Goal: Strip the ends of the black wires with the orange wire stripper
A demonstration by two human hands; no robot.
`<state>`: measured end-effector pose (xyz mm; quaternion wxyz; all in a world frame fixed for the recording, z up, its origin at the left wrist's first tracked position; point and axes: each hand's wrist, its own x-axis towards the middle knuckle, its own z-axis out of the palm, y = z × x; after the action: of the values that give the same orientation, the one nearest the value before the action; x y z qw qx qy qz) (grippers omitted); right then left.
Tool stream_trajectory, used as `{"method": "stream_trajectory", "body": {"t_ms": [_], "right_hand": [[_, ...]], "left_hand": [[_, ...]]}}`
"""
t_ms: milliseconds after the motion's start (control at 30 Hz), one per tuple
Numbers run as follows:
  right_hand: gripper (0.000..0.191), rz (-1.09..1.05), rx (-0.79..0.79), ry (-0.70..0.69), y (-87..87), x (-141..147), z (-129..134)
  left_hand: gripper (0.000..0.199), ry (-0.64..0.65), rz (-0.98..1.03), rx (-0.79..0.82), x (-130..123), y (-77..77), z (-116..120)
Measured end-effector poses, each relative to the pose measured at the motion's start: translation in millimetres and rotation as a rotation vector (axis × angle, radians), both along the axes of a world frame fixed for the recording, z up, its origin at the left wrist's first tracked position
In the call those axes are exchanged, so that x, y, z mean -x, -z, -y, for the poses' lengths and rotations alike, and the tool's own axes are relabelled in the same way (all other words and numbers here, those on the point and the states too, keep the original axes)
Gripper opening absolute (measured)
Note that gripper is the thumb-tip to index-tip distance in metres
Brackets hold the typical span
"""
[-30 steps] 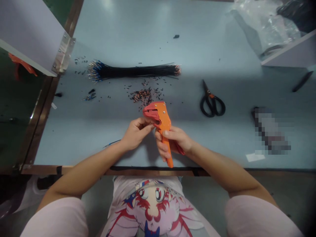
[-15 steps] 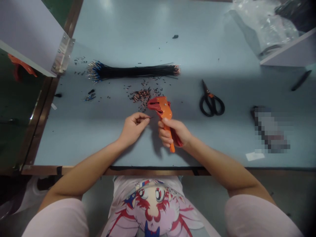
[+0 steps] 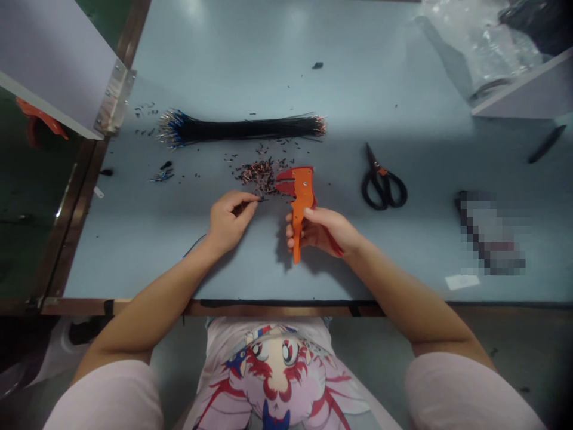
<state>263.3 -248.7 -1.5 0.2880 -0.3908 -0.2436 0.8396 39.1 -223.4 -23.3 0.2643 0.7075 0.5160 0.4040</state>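
Between the fingertips of my left hand (image 3: pixel 231 221) is a thin dark wire (image 3: pixel 193 245), whose other end shows beyond my wrist. My right hand (image 3: pixel 320 231) is wrapped round an orange and red wire stripper (image 3: pixel 302 194), held upright with its red jaws pointing left. Those jaws are apart from the wire. Just beyond my left fingertips lies a pile of small copper and black scraps (image 3: pixel 257 174). Behind the pile stretches a bundle of black wires (image 3: pixel 246 129), with blue and metal ends on the left and bare copper ends on the right.
Black-handled scissors (image 3: pixel 384 186) lie right of the stripper. Farther right are a blurred dark object (image 3: pixel 490 233), a white label (image 3: pixel 462 282) and a black pen-like item (image 3: pixel 547 144). Clear plastic bags (image 3: pixel 487 48) sit at the back right. Panels stand at both sides.
My left hand has moved left and slightly away from me with the wire. The stripper has turned more upright and its jaws have shifted right, away from my left fingertips.
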Motion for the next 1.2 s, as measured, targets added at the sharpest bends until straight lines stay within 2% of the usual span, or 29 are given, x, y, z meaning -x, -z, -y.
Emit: {"method": "stream_trajectory", "body": {"t_ms": [200,333,733,1000,1200], "right_hand": [[0.029,0.222,-0.395,-0.108,-7.9,6,15],[0.026,0.255,-0.508,-0.150,-11.3,10,22],[0.026,0.206,-0.491,-0.227,-8.0,10,23],[0.026,0.052,-0.354,-0.210,-8.8,11,23],[0.026,0.033,-0.343,-0.219,-10.0,12,23]], "left_hand": [[0.009,-0.108,0.023,-0.158,4,-12.8,3],[0.007,-0.143,0.059,-0.174,4,-17.6,5],[0.004,-0.020,0.031,-0.234,0,-18.9,12],[0.005,-0.018,0.062,-0.180,-2,-21.5,16],[0.008,-0.020,0.046,-0.199,-4,-25.6,18]]}}
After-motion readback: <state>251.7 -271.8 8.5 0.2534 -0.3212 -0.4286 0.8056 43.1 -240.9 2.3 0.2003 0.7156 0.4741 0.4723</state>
